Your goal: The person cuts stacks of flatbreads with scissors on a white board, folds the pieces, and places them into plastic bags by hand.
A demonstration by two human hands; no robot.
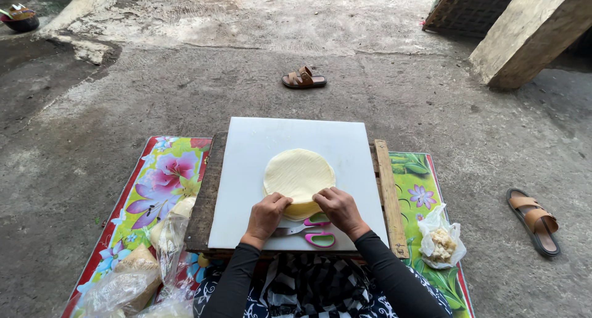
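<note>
On bare concrete ground (185, 83), a white board (259, 170) tops a floral mat (154, 188).

Round pale-yellow dough sheet (298, 176) lying flat, near edge folded.

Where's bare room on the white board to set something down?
Free: the far strip of the white board beyond the yellow round sheet, and the board's left side between the sheet and the left edge. A narrower strip runs right of the sheet, toward the wooden slat. Crowded: the near edge, with the left hand, right hand and pink-handled scissors.
</note>
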